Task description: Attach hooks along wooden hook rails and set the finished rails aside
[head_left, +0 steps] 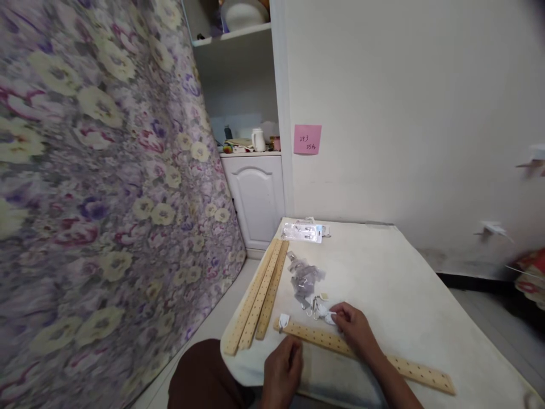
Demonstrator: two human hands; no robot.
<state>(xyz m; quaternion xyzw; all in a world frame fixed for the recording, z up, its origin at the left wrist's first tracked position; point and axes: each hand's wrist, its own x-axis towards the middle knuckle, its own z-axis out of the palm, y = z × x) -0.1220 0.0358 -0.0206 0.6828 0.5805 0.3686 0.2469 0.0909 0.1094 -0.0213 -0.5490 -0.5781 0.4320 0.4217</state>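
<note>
Pinching the edge of a white hook piece (pixel 324 313) between the thumb and fingertips of the right hand (pixel 351 326); placing that piece forward and left of the palm, nearer to this hand than to the other. Curling the left hand (pixel 281 363) loosely, knuckles up, just short of the near board's left end; hiding the palm, so cannot tell whether anything is held.

Passing under the right forearm (pixel 385 366): near board (pixel 319 337), running its long axis left to right and slanting toward the body at the right. Showing pale yellow wood, narrow, flat, drilled with rows of small dark holes. Bearing, at the left end, a white plate (pixel 284 321) with a metal part.

Lying beyond: crumpled clear wrappers (pixel 305 278). Pointing away along the left edge of the table (pixel 383 267): three perforated boards (pixel 260 295). Resting at the far edge: clear packaging (pixel 302 232).
</note>
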